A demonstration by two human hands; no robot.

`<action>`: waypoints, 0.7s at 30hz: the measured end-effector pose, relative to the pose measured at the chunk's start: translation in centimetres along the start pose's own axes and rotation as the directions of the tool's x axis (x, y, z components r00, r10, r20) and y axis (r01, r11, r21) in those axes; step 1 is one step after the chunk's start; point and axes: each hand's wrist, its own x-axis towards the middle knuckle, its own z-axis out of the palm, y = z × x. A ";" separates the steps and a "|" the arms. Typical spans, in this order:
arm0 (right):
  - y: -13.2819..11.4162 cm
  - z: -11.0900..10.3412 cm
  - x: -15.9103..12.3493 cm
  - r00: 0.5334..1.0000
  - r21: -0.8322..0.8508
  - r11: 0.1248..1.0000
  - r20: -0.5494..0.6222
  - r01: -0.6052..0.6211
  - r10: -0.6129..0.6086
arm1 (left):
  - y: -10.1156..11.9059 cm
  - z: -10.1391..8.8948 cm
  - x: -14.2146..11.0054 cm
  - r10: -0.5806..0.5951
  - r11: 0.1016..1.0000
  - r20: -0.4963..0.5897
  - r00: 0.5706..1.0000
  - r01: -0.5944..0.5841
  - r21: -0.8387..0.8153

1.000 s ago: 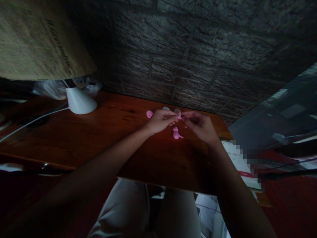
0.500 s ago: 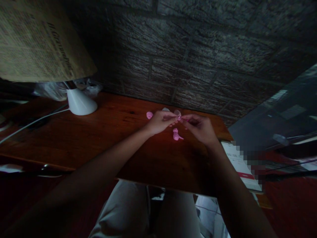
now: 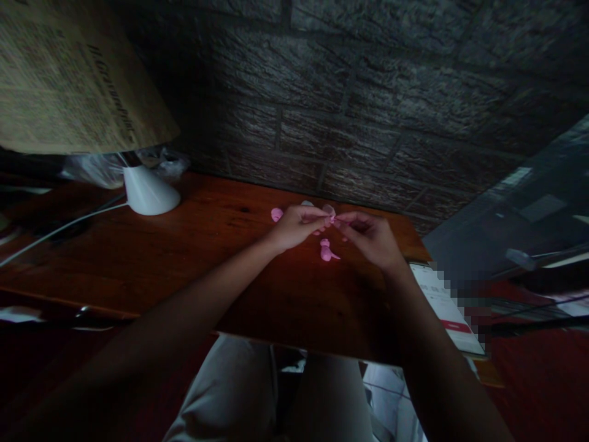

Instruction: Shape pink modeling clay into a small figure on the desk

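My left hand point(image 3: 298, 224) and my right hand point(image 3: 368, 236) meet over the far part of a red-brown wooden table point(image 3: 184, 258). Both pinch a small pale pink piece point(image 3: 330, 212) between their fingertips. Just below the hands a pink piece point(image 3: 326, 252) lies on the table. Another pink piece point(image 3: 277, 213) rests left of my left hand. A pale bit point(image 3: 307, 203) shows behind my left hand's fingers.
A lamp with a white base point(image 3: 150, 191) and a printed paper shade point(image 3: 69, 86) stands at the back left, its cable point(image 3: 55, 230) running left. A dark brick wall point(image 3: 368, 110) backs the table. A printed sheet point(image 3: 444, 304) lies at the right edge. My knees show below.
The hands stay pinched together on the small pink piece; the fingers have shifted only slightly. The view has drifted a little.
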 end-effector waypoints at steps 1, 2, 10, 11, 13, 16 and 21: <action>0.0 0.0 0.0 1.000 0.004 1.000 0.002 -0.004 0.004 | 0.0 0.0 0.0 0.001 1.000 0.000 1.000 -0.001 0.001; 0.0 0.0 0.0 1.000 0.008 1.000 0.002 -0.003 0.003 | 0.0 0.0 0.0 0.000 1.000 0.002 1.000 0.000 0.002; -0.1 0.1 0.0 1.000 -0.028 1.000 0.007 0.011 -0.011 | 0.0 -0.1 0.0 -0.011 1.000 0.012 1.000 0.011 -0.006; -0.1 0.1 -0.1 1.000 -0.023 1.000 0.001 0.016 -0.016 | 0.0 -0.1 0.0 -0.007 1.000 0.017 1.000 0.007 -0.010; -0.2 0.0 0.0 1.000 -0.010 1.000 -0.003 0.014 -0.014 | 0.0 0.0 0.0 0.000 1.000 0.021 1.000 0.000 -0.019; -0.3 0.0 0.0 1.000 -0.009 1.000 -0.002 -0.015 0.015 | 0.1 0.1 0.0 0.000 1.000 0.014 1.000 0.001 -0.021; -0.5 0.1 0.0 1.000 0.008 1.000 -0.003 -0.020 0.020 | 0.0 0.1 0.0 0.021 1.000 0.014 1.000 -0.021 0.004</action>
